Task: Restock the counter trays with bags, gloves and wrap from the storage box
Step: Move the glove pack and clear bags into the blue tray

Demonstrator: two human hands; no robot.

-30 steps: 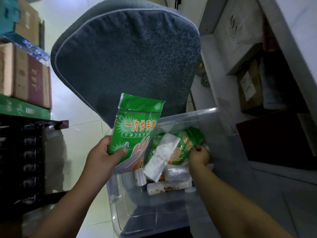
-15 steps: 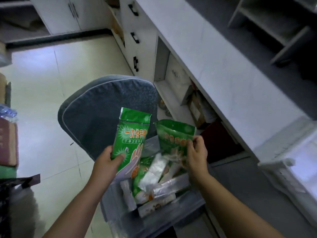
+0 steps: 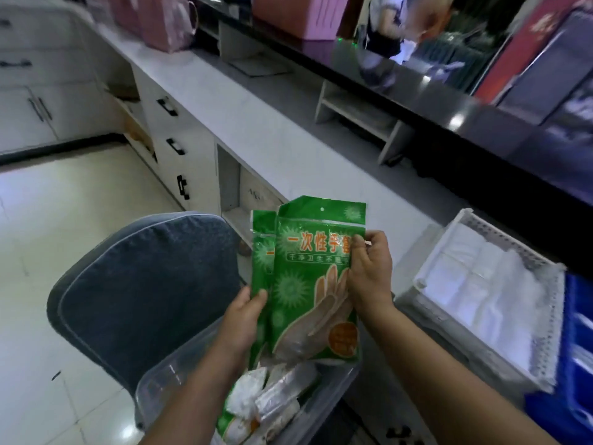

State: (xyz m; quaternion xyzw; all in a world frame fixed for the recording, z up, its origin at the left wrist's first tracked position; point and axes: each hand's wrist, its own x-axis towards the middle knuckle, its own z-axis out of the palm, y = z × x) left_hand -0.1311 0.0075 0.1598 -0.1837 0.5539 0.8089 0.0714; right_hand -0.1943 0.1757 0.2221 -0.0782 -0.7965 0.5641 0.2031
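Two green packs of disposable gloves are held upright above the clear plastic storage box (image 3: 150, 387). The front glove pack (image 3: 308, 284) overlaps the rear glove pack (image 3: 261, 252). My right hand (image 3: 369, 271) pinches the front pack's right edge. My left hand (image 3: 244, 319) grips the lower left edge of the packs. Inside the box lie more glove packs and several white and clear wrapped rolls (image 3: 272, 396). A white perforated tray (image 3: 487, 239) with white folded bags stands on the counter to the right.
A grey cushioned chair (image 3: 144, 290) stands left of the box. The white counter (image 3: 250, 101) runs diagonally, with drawers and open shelves beneath. A blue tray (image 3: 577, 348) sits at the right edge. A small white shelf unit (image 3: 356, 117) and pink items (image 3: 160, 17) stand farther back.
My right hand lifted a second glove pack from the box and brought it in front of the first pack. The view swung up toward the counter and trays.
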